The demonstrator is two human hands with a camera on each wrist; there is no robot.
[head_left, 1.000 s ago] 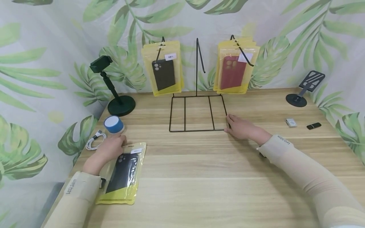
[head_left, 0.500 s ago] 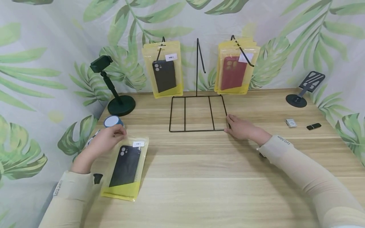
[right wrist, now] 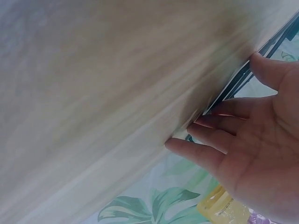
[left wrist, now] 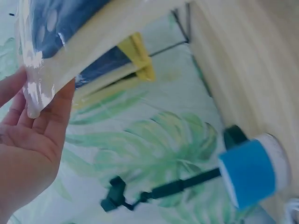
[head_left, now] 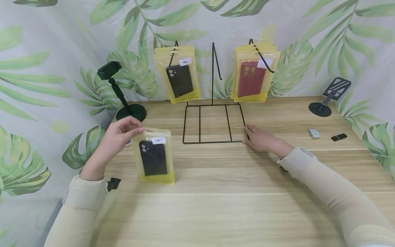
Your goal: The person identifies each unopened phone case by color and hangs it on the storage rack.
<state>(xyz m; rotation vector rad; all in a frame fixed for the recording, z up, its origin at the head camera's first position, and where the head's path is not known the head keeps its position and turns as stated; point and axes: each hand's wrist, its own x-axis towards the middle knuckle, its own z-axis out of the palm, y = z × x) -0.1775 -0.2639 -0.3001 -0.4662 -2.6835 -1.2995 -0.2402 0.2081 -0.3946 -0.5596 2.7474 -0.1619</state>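
Observation:
My left hand (head_left: 118,137) pinches a clear-and-yellow packet with a black phone case (head_left: 153,157) by its top left corner. The packet hangs upright above the left part of the table, its white label facing me. In the left wrist view, thumb and fingers hold the clear packet edge (left wrist: 44,70). My right hand (head_left: 259,138) rests at the front right corner of the black wire display rack (head_left: 213,141); its fingertips (right wrist: 175,143) touch the tabletop there. Black-case packets (head_left: 180,80) hang on the rack's left hook, red-case packets (head_left: 253,79) on its right hook. The middle hook (head_left: 217,63) is bare.
A dark green stand (head_left: 121,94) stands at the back left. A blue-and-white round object (left wrist: 250,172) is beside it, mostly hidden by my hand in the head view. At right are a grey phone stand (head_left: 321,109), a small silver device (head_left: 314,133) and a small black stick (head_left: 339,137).
My left hand has lifted the black phone case packet off the table and carried it forward and to the right, turning it more upright. My right hand has stayed at the rack corner.

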